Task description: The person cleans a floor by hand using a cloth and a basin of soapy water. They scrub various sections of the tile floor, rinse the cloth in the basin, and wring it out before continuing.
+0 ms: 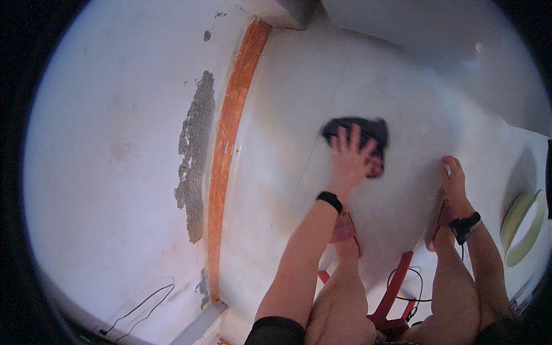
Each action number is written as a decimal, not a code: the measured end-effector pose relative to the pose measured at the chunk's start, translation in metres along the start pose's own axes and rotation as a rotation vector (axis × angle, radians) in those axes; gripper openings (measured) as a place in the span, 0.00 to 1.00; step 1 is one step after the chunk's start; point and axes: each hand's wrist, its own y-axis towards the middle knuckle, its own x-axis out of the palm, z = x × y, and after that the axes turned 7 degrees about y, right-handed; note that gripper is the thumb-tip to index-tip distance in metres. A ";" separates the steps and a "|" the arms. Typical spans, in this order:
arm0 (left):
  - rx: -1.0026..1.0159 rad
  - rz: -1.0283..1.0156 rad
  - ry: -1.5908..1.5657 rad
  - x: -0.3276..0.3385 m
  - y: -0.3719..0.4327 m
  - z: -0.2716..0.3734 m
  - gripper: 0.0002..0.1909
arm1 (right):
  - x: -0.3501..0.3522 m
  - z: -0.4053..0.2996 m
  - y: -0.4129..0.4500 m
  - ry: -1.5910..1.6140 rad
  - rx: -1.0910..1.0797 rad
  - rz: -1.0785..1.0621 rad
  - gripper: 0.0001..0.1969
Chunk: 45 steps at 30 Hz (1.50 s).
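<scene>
My left hand (351,161), with a black band on its wrist, lies over a dark cloth (377,127) on the pale tiled floor (297,112). Its fingers are spread and slightly blurred, pressing on the cloth rather than curling round it. A reddish patch shows at the cloth's lower right corner. My right hand (456,183) is low beside my right foot, its fingers partly curled. A wrist device (465,227) with a cable sits on that arm. Whether anything is between its fingers cannot be made out.
An orange-brown skirting strip (228,125) runs along the white wall (116,142), which has a grey peeled patch (196,168). Red stool legs (394,289) and a black cord (416,297) are between my legs. A yellow-green round rim (511,220) stands at right. Pink slippers (343,233) are on my feet.
</scene>
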 end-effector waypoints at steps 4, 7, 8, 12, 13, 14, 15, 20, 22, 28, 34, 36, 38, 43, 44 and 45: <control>-0.440 0.075 0.126 0.012 -0.021 -0.094 0.26 | 0.004 0.027 0.001 -0.067 -0.039 0.001 0.15; -0.722 0.074 0.190 0.026 -0.089 -0.155 0.28 | 0.014 0.030 0.001 -0.001 -0.055 -0.012 0.15; -0.905 0.020 0.118 0.029 -0.107 -0.161 0.29 | 0.012 0.029 -0.002 0.077 0.015 0.024 0.13; -1.252 -0.185 0.045 0.026 -0.098 -0.152 0.33 | -0.002 0.027 -0.007 -0.217 -0.211 -0.040 0.17; -1.159 -0.220 0.069 0.015 -0.095 -0.147 0.33 | 0.003 0.018 -0.007 -0.194 -0.221 -0.049 0.17; -0.883 -0.149 0.318 0.031 -0.101 -0.150 0.33 | 0.009 0.006 -0.008 -0.248 -0.219 -0.083 0.17; -0.809 -0.181 0.243 0.030 -0.070 -0.105 0.31 | 0.004 0.013 -0.010 -0.353 -0.184 -0.106 0.17; -0.150 0.034 0.032 0.006 -0.018 0.008 0.27 | 0.020 0.020 -0.005 -0.448 -0.146 -0.058 0.12; -0.042 0.035 -0.017 0.007 -0.021 0.011 0.24 | 0.019 0.009 -0.002 -0.502 -0.163 -0.086 0.12; -0.769 -0.115 0.201 0.010 -0.061 -0.111 0.28 | -0.006 0.000 -0.008 -0.310 -0.043 -0.213 0.14; -1.009 -0.153 -0.012 0.001 -0.022 -0.087 0.39 | 0.004 0.003 -0.009 -0.402 -0.133 -0.113 0.13; -0.956 -0.077 -0.003 -0.002 -0.013 -0.065 0.39 | 0.020 0.002 -0.002 -0.482 -0.180 -0.074 0.14; -0.899 -0.008 -0.022 0.000 -0.005 -0.046 0.38 | 0.020 0.004 0.006 -0.521 -0.143 -0.118 0.14; -0.884 0.024 -0.233 -0.006 0.000 -0.066 0.29 | 0.023 -0.002 0.012 -0.519 -0.080 -0.171 0.13; -0.885 0.037 -0.288 -0.008 -0.002 -0.068 0.28 | 0.022 -0.004 0.012 -0.487 -0.044 -0.171 0.12; -0.886 0.034 -0.287 -0.010 -0.002 -0.070 0.28 | 0.021 -0.009 0.010 -0.451 -0.004 -0.171 0.11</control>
